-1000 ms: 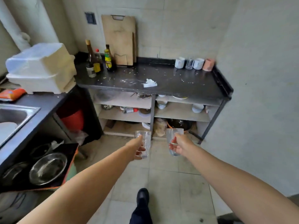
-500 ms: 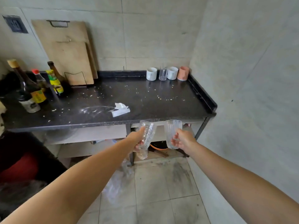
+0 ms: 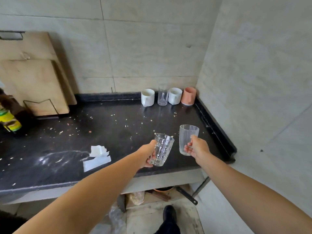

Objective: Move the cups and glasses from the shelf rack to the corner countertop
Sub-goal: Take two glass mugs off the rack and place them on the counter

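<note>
My left hand (image 3: 148,155) grips a clear dimpled glass (image 3: 163,149), tilted slightly, above the front right part of the dark countertop (image 3: 108,132). My right hand (image 3: 196,146) holds a clear ribbed glass (image 3: 186,137) upright just to the right of it. Both glasses hang above the counter, apart from each other. In the far right corner stand a white cup (image 3: 147,97), a tall clear glass (image 3: 163,95), a second white cup (image 3: 175,95) and a pink cup (image 3: 188,95) in a row along the wall.
A crumpled white tissue (image 3: 97,157) lies on the counter left of my left hand. Wooden cutting boards (image 3: 33,81) lean on the back wall. Bottles (image 3: 9,119) stand at the far left. Crumbs are scattered over the counter. A raised lip (image 3: 217,132) runs along its right edge.
I have stepped closer to the counter. Both hands have moved forward with their glasses, from below the counter's front edge to above its surface.
</note>
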`<action>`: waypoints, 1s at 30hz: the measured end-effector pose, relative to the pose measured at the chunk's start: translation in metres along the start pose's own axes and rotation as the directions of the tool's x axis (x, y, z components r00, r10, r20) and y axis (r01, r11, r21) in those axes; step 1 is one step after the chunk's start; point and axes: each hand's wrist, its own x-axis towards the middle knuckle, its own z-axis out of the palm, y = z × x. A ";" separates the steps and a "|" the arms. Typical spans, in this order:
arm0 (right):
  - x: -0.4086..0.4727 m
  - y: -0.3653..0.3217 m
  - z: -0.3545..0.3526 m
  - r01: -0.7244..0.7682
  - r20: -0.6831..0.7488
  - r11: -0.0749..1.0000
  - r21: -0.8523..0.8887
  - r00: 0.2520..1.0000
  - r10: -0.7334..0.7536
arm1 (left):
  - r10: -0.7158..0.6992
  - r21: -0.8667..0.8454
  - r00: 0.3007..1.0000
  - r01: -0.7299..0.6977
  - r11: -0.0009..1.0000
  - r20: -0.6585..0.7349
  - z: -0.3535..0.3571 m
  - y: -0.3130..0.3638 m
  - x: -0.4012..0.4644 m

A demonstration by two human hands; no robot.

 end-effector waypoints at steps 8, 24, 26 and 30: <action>0.167 -0.090 -0.004 -0.019 0.024 0.978 -0.206 0.999 0.024 | -0.049 -0.099 0.996 0.042 0.994 -0.069 0.072 0.124 0.148; 0.320 -0.112 0.017 0.137 0.038 0.943 -0.302 0.991 -0.132 | -0.002 -0.259 0.983 -0.047 0.965 -0.186 0.141 0.197 0.292; 0.324 -0.110 0.018 0.162 0.041 0.941 -0.297 0.987 -0.158 | 0.005 -0.261 0.982 -0.055 0.964 -0.190 0.142 0.195 0.299; 0.329 -0.106 0.018 0.165 0.046 0.955 -0.247 0.986 -0.158 | 0.002 -0.297 0.979 -0.065 0.953 -0.206 0.146 0.191 0.307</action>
